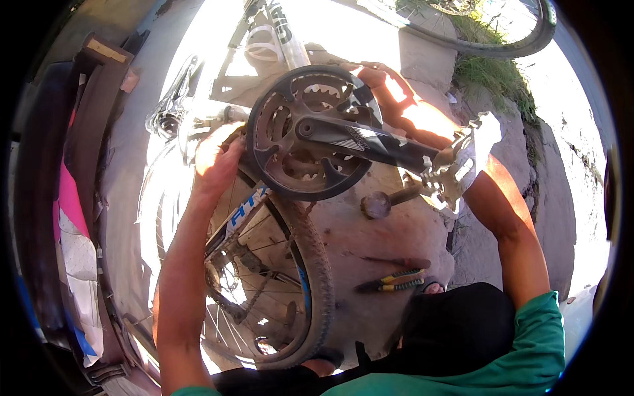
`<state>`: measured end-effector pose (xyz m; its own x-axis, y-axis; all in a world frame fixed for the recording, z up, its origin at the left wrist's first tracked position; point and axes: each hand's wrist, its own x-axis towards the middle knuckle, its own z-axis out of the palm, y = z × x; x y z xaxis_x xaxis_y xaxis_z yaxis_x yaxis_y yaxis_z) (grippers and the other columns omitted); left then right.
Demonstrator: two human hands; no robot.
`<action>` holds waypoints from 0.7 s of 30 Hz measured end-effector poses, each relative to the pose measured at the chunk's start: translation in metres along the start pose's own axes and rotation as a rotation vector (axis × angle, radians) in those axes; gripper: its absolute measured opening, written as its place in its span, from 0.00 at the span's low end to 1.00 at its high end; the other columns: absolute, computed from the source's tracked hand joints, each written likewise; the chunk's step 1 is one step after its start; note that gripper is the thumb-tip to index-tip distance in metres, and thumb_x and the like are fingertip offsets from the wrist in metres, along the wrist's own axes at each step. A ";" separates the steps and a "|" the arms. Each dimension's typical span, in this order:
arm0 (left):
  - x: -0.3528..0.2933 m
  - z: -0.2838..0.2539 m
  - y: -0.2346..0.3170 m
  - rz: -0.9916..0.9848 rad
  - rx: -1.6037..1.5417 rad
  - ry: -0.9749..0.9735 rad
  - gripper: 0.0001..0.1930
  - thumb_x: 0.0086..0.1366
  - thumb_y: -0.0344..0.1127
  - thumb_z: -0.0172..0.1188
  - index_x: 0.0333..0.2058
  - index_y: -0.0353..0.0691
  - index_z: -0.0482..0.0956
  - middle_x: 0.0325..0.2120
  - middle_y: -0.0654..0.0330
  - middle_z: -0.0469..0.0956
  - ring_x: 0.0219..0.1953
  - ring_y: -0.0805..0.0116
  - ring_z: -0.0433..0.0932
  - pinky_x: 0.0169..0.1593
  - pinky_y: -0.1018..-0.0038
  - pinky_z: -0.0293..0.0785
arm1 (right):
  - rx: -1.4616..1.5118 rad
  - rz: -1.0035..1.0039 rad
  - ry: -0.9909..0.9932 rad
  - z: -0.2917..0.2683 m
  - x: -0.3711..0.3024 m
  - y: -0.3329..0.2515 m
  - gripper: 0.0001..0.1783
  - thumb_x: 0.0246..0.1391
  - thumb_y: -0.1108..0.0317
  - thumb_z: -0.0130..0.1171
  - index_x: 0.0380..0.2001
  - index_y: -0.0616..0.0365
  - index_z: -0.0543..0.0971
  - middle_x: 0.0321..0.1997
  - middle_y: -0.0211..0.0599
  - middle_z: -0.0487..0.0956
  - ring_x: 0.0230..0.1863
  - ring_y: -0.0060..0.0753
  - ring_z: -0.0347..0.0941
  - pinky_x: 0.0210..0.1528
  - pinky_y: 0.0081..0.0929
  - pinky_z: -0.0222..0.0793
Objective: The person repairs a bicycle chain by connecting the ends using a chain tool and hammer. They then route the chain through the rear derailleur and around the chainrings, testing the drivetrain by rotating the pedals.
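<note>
A bicycle crankset (272, 173) with a black ring guard and dirty toothed chainrings fills the middle of the head view. Its black crank arm (370, 142) runs right to a silver metal pedal (465, 162). Against the guard's left edge, my left hand (221, 155) has its fingers curled closed; what lies between them is hidden. My right hand (391, 92) reaches over behind the pedal and grips the crankset's upper right rim, with part of its fingers hidden behind the guard. The silver bicycle frame (289, 43) extends away above the crankset.
Below the crankset are the rear wheel (320, 290) and its derailleur (247, 259). A hammer (378, 204), pliers (396, 280) and a thin, red-handled tool (396, 261) lie on the ground. Another wheel (508, 49) is at the far right. Dark boards (86, 138) stand at left.
</note>
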<state>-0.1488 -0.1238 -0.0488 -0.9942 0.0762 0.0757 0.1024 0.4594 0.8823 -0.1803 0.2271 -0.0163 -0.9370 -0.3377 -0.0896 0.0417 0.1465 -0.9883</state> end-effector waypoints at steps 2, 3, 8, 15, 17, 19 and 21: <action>-0.002 0.001 0.019 -0.064 -0.040 -0.037 0.12 0.65 0.28 0.57 0.46 0.36 0.81 0.35 0.59 0.83 0.35 0.75 0.78 0.40 0.77 0.74 | -0.036 -0.009 -0.003 0.000 0.006 0.004 0.23 0.65 0.50 0.50 0.41 0.60 0.79 0.27 0.27 0.72 0.30 0.22 0.68 0.38 0.23 0.65; -0.004 -0.002 0.024 -0.099 -0.050 -0.046 0.11 0.64 0.27 0.56 0.45 0.36 0.81 0.35 0.59 0.83 0.34 0.76 0.78 0.39 0.77 0.73 | -0.044 -0.016 -0.006 0.002 0.009 0.005 0.23 0.65 0.49 0.49 0.42 0.60 0.79 0.27 0.27 0.72 0.31 0.22 0.68 0.38 0.23 0.65; -0.002 0.001 0.021 -0.047 0.004 0.031 0.07 0.66 0.30 0.57 0.39 0.35 0.81 0.27 0.65 0.80 0.29 0.79 0.74 0.35 0.79 0.70 | -0.097 -0.040 -0.009 -0.003 0.020 0.005 0.24 0.65 0.49 0.49 0.43 0.60 0.78 0.28 0.27 0.71 0.32 0.23 0.68 0.40 0.23 0.65; 0.000 0.004 0.016 -0.125 -0.009 0.110 0.06 0.67 0.32 0.59 0.35 0.36 0.80 0.24 0.67 0.78 0.26 0.81 0.71 0.32 0.80 0.67 | -0.189 -0.035 0.002 -0.005 0.027 0.004 0.25 0.65 0.48 0.48 0.44 0.61 0.78 0.29 0.28 0.71 0.33 0.24 0.68 0.41 0.24 0.66; 0.001 0.000 0.011 -0.086 0.001 0.119 0.06 0.66 0.32 0.60 0.35 0.35 0.80 0.23 0.66 0.78 0.26 0.80 0.71 0.32 0.79 0.68 | -0.220 -0.031 -0.003 -0.005 0.032 0.002 0.25 0.65 0.48 0.48 0.45 0.61 0.78 0.29 0.28 0.71 0.33 0.24 0.68 0.42 0.24 0.66; 0.001 0.003 0.020 0.008 0.039 0.119 0.06 0.66 0.31 0.60 0.34 0.34 0.80 0.23 0.66 0.77 0.26 0.79 0.71 0.33 0.78 0.68 | -0.267 -0.020 0.008 -0.010 0.031 0.001 0.25 0.65 0.47 0.48 0.45 0.61 0.78 0.30 0.28 0.71 0.33 0.24 0.68 0.43 0.24 0.66; -0.001 0.003 0.025 0.016 0.123 0.140 0.06 0.64 0.32 0.60 0.33 0.35 0.80 0.23 0.62 0.76 0.27 0.76 0.71 0.35 0.76 0.69 | -0.315 -0.019 0.020 -0.014 0.031 -0.001 0.26 0.65 0.47 0.48 0.45 0.61 0.78 0.30 0.28 0.71 0.34 0.24 0.69 0.43 0.24 0.66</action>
<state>-0.1454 -0.1095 -0.0280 -0.9864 -0.0353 0.1603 0.1127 0.5646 0.8177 -0.2141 0.2300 -0.0160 -0.9432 -0.3254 -0.0664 -0.0823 0.4227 -0.9025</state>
